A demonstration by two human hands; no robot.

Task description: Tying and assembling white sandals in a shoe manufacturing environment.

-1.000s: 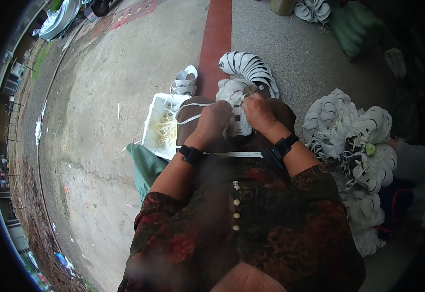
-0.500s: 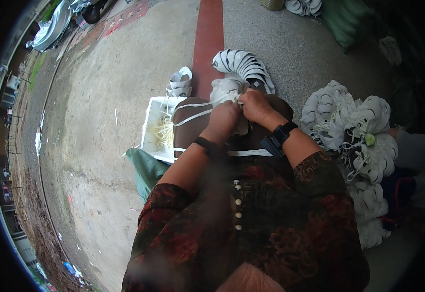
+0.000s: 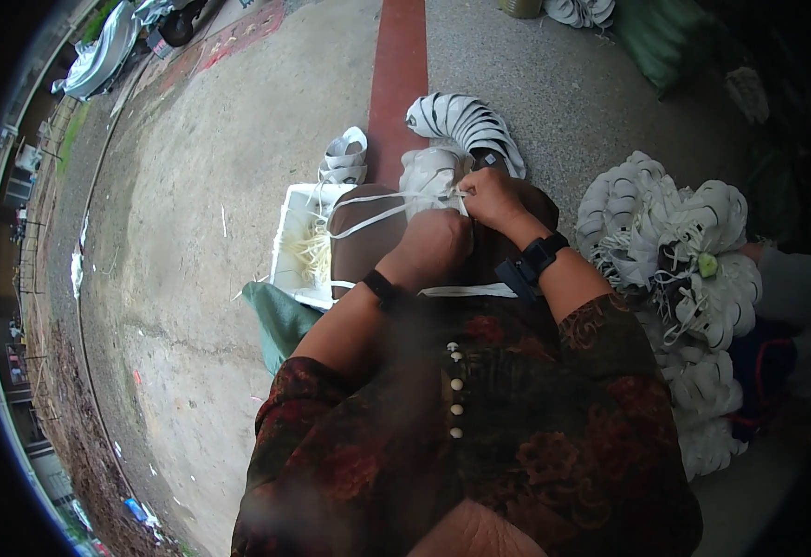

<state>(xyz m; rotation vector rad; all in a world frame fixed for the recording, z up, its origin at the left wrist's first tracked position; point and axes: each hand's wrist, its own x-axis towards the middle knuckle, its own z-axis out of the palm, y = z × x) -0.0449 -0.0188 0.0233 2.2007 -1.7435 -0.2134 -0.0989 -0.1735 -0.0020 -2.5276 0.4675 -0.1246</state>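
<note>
My left hand (image 3: 433, 246) and my right hand (image 3: 491, 198) meet over my lap, both closed on a white strap (image 3: 368, 220) wrapped around a small bundle of white flat pieces (image 3: 428, 172). The strap runs leftward from the bundle in two lines toward a white tray (image 3: 292, 243). Both wrists carry black bands. My patterned dark sleeves and brown lap fill the lower middle.
A fanned stack of white pieces (image 3: 466, 125) lies just beyond the bundle. A big heap of tied white bundles (image 3: 684, 260) sits at my right. A smaller white stack (image 3: 345, 158) stands by the tray, which holds pale strings. A green bag (image 3: 280, 316) lies at left on concrete.
My hands have shifted slightly up and right on the bundle, and the strap is now drawn taut across its top.
</note>
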